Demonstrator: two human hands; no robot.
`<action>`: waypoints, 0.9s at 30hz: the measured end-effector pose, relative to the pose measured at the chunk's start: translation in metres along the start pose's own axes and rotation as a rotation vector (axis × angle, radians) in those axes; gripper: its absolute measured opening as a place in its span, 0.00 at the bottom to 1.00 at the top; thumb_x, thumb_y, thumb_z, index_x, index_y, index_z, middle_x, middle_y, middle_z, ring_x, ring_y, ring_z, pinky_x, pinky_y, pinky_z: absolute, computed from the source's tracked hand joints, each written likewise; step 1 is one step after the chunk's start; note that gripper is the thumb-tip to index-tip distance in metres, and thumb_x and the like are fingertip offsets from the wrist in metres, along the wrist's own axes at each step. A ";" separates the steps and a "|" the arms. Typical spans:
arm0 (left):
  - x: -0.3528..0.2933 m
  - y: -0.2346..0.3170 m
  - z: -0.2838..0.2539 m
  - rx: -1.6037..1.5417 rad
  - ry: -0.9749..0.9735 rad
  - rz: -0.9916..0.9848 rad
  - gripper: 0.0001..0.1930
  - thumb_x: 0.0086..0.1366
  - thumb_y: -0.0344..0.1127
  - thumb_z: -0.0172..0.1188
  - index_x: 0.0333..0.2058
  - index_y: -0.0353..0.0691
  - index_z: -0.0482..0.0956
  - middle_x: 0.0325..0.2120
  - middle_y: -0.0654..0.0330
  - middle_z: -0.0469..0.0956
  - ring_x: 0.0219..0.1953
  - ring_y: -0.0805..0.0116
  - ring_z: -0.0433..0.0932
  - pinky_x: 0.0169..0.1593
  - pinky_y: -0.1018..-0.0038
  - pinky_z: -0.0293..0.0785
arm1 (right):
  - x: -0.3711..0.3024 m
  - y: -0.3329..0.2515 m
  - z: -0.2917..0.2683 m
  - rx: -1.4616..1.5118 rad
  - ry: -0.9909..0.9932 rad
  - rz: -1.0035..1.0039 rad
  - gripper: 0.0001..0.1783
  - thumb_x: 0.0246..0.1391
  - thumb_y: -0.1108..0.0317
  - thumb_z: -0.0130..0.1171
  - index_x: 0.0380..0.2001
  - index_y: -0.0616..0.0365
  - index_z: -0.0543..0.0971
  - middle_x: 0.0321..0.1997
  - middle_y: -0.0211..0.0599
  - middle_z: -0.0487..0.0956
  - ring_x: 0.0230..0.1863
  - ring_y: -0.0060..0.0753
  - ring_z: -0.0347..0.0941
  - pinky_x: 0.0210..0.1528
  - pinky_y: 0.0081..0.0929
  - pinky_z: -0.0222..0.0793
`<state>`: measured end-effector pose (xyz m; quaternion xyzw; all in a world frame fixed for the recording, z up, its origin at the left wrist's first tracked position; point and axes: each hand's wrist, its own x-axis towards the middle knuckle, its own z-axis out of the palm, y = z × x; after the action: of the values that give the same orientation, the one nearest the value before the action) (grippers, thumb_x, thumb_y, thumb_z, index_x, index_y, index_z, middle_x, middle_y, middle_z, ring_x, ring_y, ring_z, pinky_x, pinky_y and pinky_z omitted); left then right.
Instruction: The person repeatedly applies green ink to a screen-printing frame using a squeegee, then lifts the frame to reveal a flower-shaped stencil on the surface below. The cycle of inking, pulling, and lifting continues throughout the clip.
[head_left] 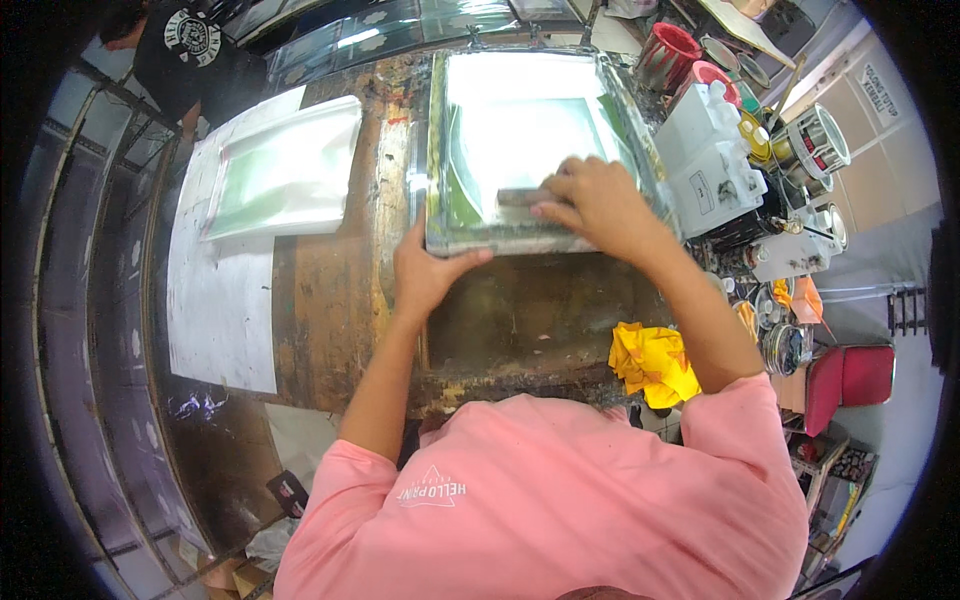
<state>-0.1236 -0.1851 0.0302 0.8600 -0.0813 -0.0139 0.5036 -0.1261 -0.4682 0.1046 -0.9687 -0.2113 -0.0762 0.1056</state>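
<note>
A screen-printing frame (520,243) with a pale mesh and green margins lies on the worn wooden table (330,300). My left hand (432,272) grips its near left corner, thumb along the near edge and fingers by the left side. In my right hand (598,205) is a narrow, dark grey squeegee (517,197), held over the near part of the mesh. The fingers hide its right end. A stack of glossy, clear-looking sheets with a green tint (285,175) rests left of the frame on a large white paper (220,320).
White plastic jerrycans (705,165), a red bucket (668,58) and metal cans (815,140) crowd the right side. A crumpled yellow cloth (655,365) lies at the near table edge. Racks (110,300) stand left. Another person in black (195,60) is at the far left.
</note>
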 end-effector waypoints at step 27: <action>-0.009 -0.051 0.021 0.413 0.182 0.241 0.66 0.35 0.74 0.79 0.69 0.36 0.72 0.30 0.62 0.77 0.37 0.64 0.73 0.54 0.62 0.58 | 0.170 0.142 0.094 -0.086 0.062 0.087 0.27 0.66 0.36 0.57 0.49 0.44 0.86 0.45 0.37 0.85 0.49 0.47 0.82 0.47 0.48 0.78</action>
<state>-0.1285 -0.1769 -0.0251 0.9264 -0.1387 0.1408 0.3205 0.0966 -0.5050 0.0225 -0.9778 -0.1621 -0.1104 0.0735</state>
